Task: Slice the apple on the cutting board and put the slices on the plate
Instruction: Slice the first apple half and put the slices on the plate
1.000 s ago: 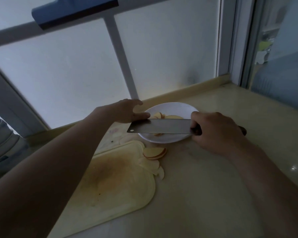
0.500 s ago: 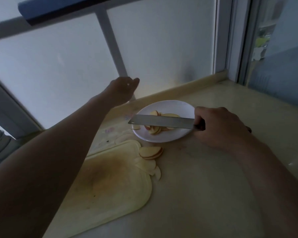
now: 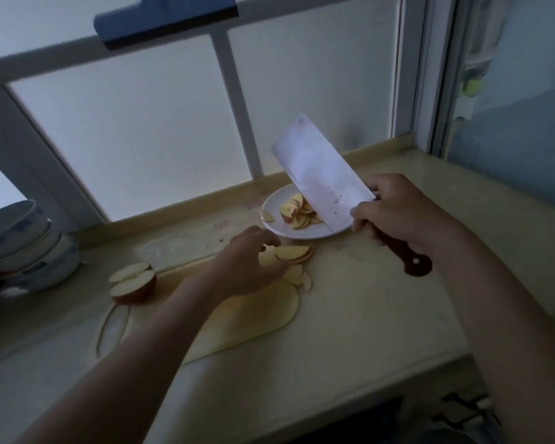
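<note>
Apple about half done: plated slices [image 3: 298, 213] heaped on the plate [image 3: 271, 203], loose slices [image 3: 293, 254] lying at the board's [image 3: 263, 315] far end.
An uncut half [image 3: 132, 285] sits at the board's left end, so by my reckoning both cutting and moving are left. The left hand [image 3: 247, 264] reaches over the loose slices with fingers curved; whether it has hold of any, I cannot tell. The right hand [image 3: 401, 213] grips the cleaver [image 3: 321, 174] by the handle, blade tilted up over the plate.

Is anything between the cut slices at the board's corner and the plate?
Nothing lies on the counter between slices and plate. The cleaver, gripped by the right hand, hangs tilted over the plate's right side.
</note>
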Available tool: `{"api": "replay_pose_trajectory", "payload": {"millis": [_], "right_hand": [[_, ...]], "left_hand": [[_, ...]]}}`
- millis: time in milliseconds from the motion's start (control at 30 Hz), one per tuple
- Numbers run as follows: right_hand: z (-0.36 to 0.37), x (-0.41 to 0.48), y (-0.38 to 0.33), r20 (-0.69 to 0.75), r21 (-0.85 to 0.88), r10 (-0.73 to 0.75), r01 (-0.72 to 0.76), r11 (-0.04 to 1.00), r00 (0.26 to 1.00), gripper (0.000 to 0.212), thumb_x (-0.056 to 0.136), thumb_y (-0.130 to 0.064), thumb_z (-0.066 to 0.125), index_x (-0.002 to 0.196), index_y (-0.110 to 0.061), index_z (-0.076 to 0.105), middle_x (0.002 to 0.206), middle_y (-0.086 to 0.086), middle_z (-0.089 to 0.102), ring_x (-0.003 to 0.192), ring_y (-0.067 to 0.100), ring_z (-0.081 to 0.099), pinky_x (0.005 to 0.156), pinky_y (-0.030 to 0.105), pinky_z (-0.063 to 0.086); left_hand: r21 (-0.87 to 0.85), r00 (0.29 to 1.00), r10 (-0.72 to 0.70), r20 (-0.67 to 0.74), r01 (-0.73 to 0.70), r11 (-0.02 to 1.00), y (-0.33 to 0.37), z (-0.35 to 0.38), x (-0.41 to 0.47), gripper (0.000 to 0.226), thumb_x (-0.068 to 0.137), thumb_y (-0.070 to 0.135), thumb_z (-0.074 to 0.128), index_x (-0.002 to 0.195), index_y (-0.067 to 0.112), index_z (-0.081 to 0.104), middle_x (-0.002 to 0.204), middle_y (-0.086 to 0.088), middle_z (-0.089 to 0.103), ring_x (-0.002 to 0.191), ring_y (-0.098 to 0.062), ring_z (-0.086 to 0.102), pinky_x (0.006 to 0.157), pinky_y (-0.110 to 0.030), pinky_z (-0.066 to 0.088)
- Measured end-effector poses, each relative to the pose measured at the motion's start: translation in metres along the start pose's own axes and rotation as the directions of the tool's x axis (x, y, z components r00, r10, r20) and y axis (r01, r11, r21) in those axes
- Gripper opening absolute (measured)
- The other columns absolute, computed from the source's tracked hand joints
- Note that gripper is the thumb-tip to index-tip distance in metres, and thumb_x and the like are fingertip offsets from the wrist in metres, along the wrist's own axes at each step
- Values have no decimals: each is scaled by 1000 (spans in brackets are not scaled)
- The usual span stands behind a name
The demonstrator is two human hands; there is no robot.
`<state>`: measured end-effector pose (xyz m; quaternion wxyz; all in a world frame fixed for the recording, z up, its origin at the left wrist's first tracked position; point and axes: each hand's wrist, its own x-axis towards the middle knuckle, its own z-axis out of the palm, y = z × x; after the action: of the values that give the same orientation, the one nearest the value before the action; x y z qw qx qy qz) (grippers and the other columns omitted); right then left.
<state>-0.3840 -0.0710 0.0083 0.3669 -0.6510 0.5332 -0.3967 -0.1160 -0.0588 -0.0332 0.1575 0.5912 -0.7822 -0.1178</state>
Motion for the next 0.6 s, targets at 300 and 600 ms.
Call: {"api": "replay_pose_trajectory", "payload": {"millis": [300,600], "right_hand": [[-3,-65,31,24,219,261,-260,941,965,5,93,3,59,95,-1,62,63,13,66,47,21,48,47,30,40],[6,-69,42,18,285,301,-293,913,954,10,93,3,59,102,4,62,65,13,66,46,21,48,47,30,40]], "left_hand": [[53,979,8,206,-20,998,20,16,3,95,81,59,75,159,33,28,163,5,32,146,-19,35,115,-33,32],[208,982,34,185,-73,975,26,17,19,72,93,55,65,155,29,40,156,-2,46,141,-24,44,109,-34,37]]}}
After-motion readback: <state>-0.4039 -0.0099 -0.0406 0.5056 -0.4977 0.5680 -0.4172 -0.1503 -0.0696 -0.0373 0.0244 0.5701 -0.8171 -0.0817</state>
